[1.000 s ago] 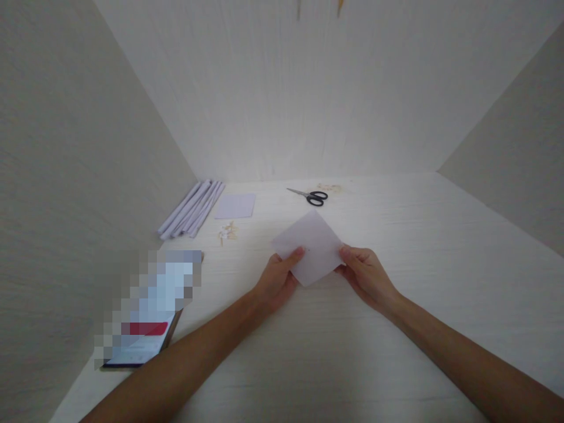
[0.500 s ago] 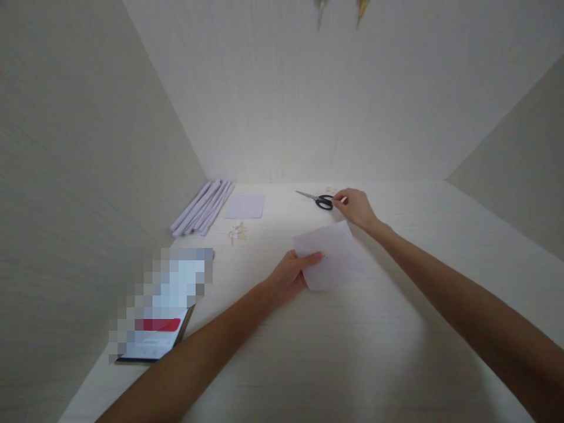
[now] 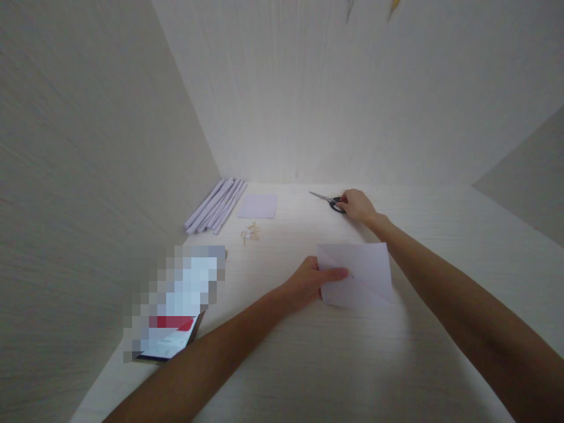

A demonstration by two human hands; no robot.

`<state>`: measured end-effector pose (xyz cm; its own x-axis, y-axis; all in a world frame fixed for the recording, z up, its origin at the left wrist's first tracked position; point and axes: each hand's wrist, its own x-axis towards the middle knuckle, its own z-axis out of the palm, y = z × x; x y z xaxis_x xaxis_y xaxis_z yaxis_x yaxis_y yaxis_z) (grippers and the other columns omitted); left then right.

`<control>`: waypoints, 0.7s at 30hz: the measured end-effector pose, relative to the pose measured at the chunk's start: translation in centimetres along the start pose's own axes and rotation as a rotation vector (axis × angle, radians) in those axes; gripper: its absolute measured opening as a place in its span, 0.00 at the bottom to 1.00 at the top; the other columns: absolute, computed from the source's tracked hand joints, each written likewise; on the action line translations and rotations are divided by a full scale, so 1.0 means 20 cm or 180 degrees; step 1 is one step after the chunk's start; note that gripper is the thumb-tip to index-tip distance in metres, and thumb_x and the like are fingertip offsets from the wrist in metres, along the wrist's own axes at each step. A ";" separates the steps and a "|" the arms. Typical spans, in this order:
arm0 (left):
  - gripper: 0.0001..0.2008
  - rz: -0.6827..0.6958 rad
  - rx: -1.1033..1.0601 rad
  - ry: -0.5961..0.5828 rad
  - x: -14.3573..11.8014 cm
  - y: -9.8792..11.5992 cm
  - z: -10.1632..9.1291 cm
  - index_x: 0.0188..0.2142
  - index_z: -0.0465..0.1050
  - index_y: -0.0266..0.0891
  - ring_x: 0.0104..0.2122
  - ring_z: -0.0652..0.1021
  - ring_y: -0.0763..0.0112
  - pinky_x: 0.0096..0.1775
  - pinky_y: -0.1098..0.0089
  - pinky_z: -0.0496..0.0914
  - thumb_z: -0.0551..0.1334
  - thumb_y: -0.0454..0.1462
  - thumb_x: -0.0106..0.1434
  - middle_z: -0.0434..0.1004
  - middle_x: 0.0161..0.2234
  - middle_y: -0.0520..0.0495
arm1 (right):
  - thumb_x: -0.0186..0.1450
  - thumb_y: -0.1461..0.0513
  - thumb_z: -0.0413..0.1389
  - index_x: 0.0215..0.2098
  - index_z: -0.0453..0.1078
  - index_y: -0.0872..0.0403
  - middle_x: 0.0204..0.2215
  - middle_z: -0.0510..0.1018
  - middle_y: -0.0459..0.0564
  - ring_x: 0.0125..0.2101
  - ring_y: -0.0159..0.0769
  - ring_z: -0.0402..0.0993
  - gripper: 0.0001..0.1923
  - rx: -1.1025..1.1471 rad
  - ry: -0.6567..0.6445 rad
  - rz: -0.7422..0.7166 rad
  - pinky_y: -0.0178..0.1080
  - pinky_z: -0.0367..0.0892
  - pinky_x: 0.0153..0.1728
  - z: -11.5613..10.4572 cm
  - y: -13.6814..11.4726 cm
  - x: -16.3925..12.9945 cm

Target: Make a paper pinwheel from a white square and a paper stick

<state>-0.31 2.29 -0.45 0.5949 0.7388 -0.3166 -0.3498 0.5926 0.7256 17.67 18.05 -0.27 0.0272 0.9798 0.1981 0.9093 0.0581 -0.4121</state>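
Observation:
In the head view my left hand (image 3: 311, 279) pinches the left edge of a white paper sheet (image 3: 368, 276), its thumb lying on top. The sheet is held above the table, with faint diagonal crease lines and a tiny dark dot near the thumb tip. Farther back, my right hand (image 3: 358, 204) has its fingers closed on the black handles of a pair of scissors (image 3: 324, 197). The blades point left, and the fingers hide part of the handles.
Rolled white paper tubes (image 3: 215, 205) lie at the back left beside a flat square of paper (image 3: 258, 205). A small pile of short pale sticks (image 3: 251, 232) is in front of them. A phone or tablet (image 3: 176, 320), partly blurred, lies near my left forearm. Walls enclose the table.
My right hand has come down onto the scissors' handles and gripped them. My left hand has brought the paper nearer and turned it more level. The whole view has shifted slightly.

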 end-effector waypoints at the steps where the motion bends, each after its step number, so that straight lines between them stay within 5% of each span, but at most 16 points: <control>1: 0.16 -0.0008 -0.0003 0.0016 0.00 0.00 0.00 0.31 0.74 0.32 0.27 0.75 0.71 0.34 0.69 0.69 0.69 0.35 0.39 0.77 0.28 0.45 | 0.53 0.64 0.56 0.22 0.69 0.58 0.27 0.74 0.57 0.32 0.41 0.68 0.04 0.0086 0.0005 0.0034 0.39 0.59 0.34 0.00 0.00 0.00; 8: 0.15 0.0103 -0.0074 0.0142 -0.01 0.01 0.01 0.32 0.73 0.33 0.28 0.75 0.71 0.36 0.67 0.69 0.68 0.34 0.42 0.77 0.31 0.44 | 0.58 0.58 0.51 0.20 0.66 0.60 0.19 0.69 0.50 0.21 0.30 0.62 0.14 0.1168 -0.0061 0.0355 0.34 0.55 0.24 -0.08 -0.04 -0.13; 13: 0.14 0.0393 -0.0125 0.0345 -0.01 0.00 0.01 0.33 0.73 0.33 0.28 0.75 0.72 0.34 0.69 0.70 0.67 0.34 0.44 0.77 0.30 0.45 | 0.60 0.50 0.46 0.26 0.65 0.57 0.23 0.66 0.46 0.16 0.22 0.53 0.18 0.2228 -0.0388 0.0313 0.29 0.52 0.17 -0.22 -0.06 -0.46; 15: 0.14 0.0437 -0.0061 0.0517 -0.01 0.02 0.01 0.33 0.73 0.33 0.28 0.75 0.71 0.34 0.69 0.70 0.67 0.34 0.44 0.77 0.30 0.44 | 0.54 0.51 0.55 0.28 0.65 0.56 0.22 0.63 0.43 0.16 0.21 0.51 0.16 0.3639 -0.0728 0.0528 0.28 0.50 0.15 -0.26 -0.05 -0.60; 17: 0.13 0.0475 0.0072 0.0696 -0.01 0.04 0.02 0.32 0.73 0.33 0.27 0.75 0.71 0.33 0.69 0.70 0.66 0.35 0.44 0.78 0.30 0.44 | 0.51 0.54 0.59 0.30 0.67 0.56 0.22 0.63 0.42 0.16 0.19 0.51 0.15 0.4322 -0.0922 0.0896 0.27 0.49 0.14 -0.28 -0.03 -0.73; 21: 0.12 0.0544 0.0418 0.0950 -0.03 0.08 0.03 0.31 0.73 0.33 0.27 0.76 0.71 0.33 0.69 0.70 0.66 0.34 0.45 0.78 0.30 0.44 | 0.52 0.57 0.60 0.24 0.65 0.57 0.19 0.63 0.41 0.15 0.19 0.50 0.12 0.4385 -0.0778 0.1106 0.27 0.45 0.14 -0.27 0.00 -0.91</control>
<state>-0.82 2.60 1.17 0.2917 0.8962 -0.3343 -0.3186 0.4206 0.8495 19.39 -0.71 0.85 -0.0390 0.9819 -0.1852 -0.2491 -0.1891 -0.9498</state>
